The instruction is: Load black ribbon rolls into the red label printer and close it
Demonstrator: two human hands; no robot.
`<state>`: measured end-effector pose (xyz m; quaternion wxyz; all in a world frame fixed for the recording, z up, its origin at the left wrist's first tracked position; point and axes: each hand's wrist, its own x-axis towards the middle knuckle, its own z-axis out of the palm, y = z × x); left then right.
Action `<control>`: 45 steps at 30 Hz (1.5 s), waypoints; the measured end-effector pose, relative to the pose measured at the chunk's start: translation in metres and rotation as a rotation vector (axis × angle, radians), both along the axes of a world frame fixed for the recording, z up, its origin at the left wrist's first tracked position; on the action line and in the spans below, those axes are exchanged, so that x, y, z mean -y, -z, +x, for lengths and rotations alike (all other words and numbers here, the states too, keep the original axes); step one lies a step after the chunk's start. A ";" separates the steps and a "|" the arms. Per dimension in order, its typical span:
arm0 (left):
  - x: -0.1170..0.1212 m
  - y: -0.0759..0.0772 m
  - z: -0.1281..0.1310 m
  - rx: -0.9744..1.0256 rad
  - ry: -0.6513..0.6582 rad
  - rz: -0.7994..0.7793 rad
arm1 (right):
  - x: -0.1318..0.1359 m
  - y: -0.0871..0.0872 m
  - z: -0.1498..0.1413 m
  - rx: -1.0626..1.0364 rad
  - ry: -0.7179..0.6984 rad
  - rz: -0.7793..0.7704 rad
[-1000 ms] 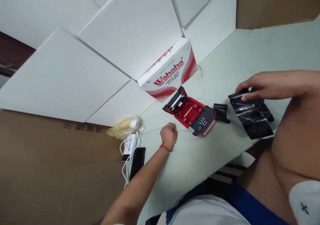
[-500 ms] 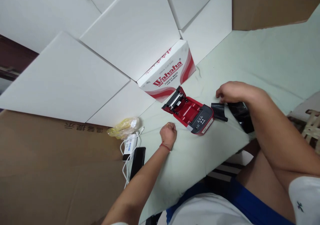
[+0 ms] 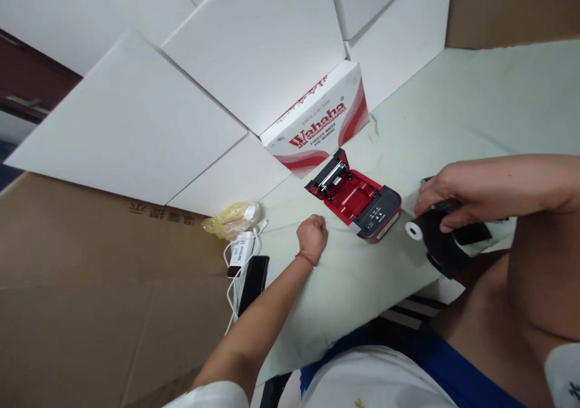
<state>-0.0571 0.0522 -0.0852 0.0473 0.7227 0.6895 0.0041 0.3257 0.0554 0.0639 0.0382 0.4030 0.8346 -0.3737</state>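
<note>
Right hand (image 3: 453,193) curls around a black roll (image 3: 437,242), its white core (image 3: 413,230) facing the printer, and holds it above the table's edge. A black strip (image 3: 471,234) lies just beyond the roll. Left hand (image 3: 312,237), closed in a fist and holding nothing, rests on the table (image 3: 453,106) near a red-and-black printer (image 3: 378,214). The printer's lid stands open, showing a red bay (image 3: 351,196) and a metal roller (image 3: 330,175). Behind it stands a Wahaha carton (image 3: 317,118). Past the fist lie a yellow bag (image 3: 231,220), a white charger (image 3: 241,251) with its cable (image 3: 231,293), and a phone (image 3: 254,284).
</note>
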 end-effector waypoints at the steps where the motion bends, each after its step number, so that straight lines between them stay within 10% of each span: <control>1: 0.000 0.000 0.000 0.002 0.000 -0.001 | 0.001 -0.003 -0.008 -0.016 -0.036 0.058; 12: 0.000 0.001 0.001 -0.008 0.002 -0.019 | -0.014 0.000 -0.126 0.221 0.132 0.325; 45: 0.001 -0.002 0.001 0.022 0.036 -0.056 | -0.053 0.028 -0.137 0.326 0.077 0.345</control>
